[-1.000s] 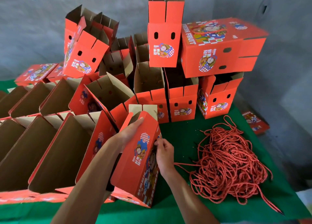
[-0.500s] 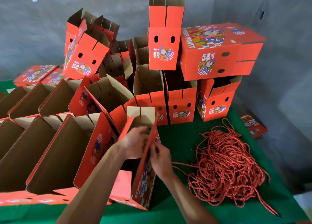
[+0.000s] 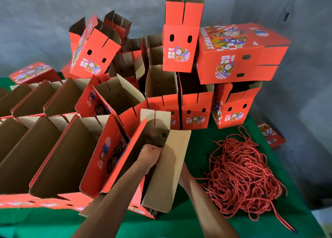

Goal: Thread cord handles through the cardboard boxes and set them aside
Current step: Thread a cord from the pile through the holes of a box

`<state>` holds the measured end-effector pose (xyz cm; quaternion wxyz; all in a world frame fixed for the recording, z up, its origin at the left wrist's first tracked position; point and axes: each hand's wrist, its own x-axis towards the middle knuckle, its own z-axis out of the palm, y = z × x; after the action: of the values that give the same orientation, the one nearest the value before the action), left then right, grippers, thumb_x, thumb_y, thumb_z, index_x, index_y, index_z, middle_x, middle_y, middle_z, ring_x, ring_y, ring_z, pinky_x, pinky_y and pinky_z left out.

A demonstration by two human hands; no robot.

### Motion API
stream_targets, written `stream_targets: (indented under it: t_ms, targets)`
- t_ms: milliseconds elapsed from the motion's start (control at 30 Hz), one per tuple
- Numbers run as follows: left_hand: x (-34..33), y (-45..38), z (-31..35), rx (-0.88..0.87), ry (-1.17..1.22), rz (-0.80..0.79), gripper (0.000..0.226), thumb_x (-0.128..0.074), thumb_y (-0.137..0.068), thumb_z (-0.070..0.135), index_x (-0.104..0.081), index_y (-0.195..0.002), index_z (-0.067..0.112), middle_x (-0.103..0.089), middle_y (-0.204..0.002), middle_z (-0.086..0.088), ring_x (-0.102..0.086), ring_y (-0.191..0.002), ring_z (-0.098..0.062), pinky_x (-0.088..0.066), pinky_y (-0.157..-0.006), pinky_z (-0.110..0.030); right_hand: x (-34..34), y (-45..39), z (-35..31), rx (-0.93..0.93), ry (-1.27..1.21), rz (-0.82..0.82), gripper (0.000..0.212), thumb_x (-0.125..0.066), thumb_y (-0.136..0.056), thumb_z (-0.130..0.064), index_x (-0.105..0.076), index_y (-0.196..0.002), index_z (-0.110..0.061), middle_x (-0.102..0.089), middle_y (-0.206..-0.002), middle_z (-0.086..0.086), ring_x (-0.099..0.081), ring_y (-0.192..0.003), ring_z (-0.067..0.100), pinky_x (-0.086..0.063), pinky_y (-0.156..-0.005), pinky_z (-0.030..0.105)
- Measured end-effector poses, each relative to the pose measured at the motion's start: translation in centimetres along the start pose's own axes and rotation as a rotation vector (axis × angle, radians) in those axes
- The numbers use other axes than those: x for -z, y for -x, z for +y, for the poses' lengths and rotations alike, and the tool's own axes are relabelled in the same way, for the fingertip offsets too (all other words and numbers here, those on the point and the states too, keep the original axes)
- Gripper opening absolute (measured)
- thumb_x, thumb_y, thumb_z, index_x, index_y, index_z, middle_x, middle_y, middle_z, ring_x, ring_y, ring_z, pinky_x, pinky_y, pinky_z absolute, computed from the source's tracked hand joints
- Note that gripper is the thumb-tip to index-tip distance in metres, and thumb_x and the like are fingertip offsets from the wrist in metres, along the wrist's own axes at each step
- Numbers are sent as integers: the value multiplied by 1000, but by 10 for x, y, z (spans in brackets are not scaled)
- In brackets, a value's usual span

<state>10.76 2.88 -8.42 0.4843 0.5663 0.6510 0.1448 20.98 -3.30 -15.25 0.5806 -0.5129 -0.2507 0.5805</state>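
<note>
Box (image 3: 167, 175) stands open on the desk (image 3: 194, 142), just left of the cord pile (image 3: 242, 173). My left hand (image 3: 150, 155) reaches inside, fingers curled at its wall; right hand hidden behind it, grip unknown. I'd steady the wall, feeding cord through both holes.

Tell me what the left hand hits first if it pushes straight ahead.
Probably the far inner wall of the open box it reaches into, the wall with the two handle holes; depth is uncertain. Left hand.

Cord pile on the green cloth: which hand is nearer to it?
Right. Its forearm passes just beside the cord pile; the hand itself is hidden behind the box. The left hand reaches inside that box.
</note>
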Motion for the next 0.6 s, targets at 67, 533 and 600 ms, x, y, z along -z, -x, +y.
stream_targets:
  t_ms: [67, 533, 600]
  targets:
    - [1, -2, 1, -26, -50, -14, 26, -63, -100, 26, -79, -89, 8, -75, -87, -5, -70, -82, -16, -57, -73, -26, 9, 1, 2, -42, 10, -30, 46, -45, -103, -3, -61, -61, -13, -58, -59, 2, -56, -52, 11, -50, -54, 23]
    - [6, 46, 15, -293, -170, 37, 61, -49, -101, 56, -43, -142, 11, -57, -141, -11, -55, -131, -31, -43, -107, -35, 61, 14, -19, -215, -85, 315, 45, -48, -107, -39, -58, -72, -13, -48, -50, -6, -50, -44, 14, -44, -49, 22]
    - [5, 77, 10, -448, -394, -90, 84, -46, -83, 84, -30, -146, 31, -39, -155, 0, -42, -143, -25, -41, -113, -44, 46, 14, -48, -222, -410, 180, 42, -52, -106, -37, -62, -74, -12, -51, -52, -2, -53, -44, 15, -45, -46, 24]
